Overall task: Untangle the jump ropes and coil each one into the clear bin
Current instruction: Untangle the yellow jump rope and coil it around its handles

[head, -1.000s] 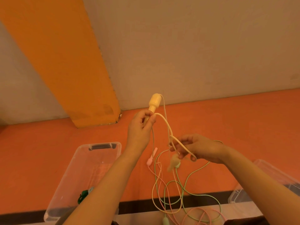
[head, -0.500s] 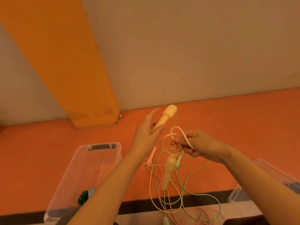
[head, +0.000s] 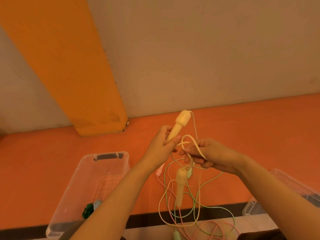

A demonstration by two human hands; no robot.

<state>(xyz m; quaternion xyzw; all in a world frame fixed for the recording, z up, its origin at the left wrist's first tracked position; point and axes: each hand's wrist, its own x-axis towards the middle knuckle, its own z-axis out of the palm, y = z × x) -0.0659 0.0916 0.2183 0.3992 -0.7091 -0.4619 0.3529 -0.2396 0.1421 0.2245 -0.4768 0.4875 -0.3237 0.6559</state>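
Note:
My left hand (head: 160,147) grips a yellow jump-rope handle (head: 179,123), its thick end pointing up and right. Beside it, my right hand (head: 207,155) pinches a loop of the yellow cord (head: 195,144). The second yellow handle (head: 180,185) hangs below my right hand. Green cord (head: 207,181) and pink cord (head: 170,187) dangle tangled with the yellow one; a pink handle (head: 159,171) and a green handle (head: 176,235) hang among them. The clear bin (head: 76,184) stands at lower left with a dark green coil (head: 88,211) inside.
A second clear container (head: 284,181) sits at the right edge, partly behind my right forearm. An orange band runs along the wall ahead, with an orange pillar at the upper left. A pale surface with a dark strip lies below the dangling cords.
My left hand closed back around the yellow handle and tilted it upward. My right hand shifted slightly left, keeping the yellow loop. The hanging yellow handle dropped a little lower.

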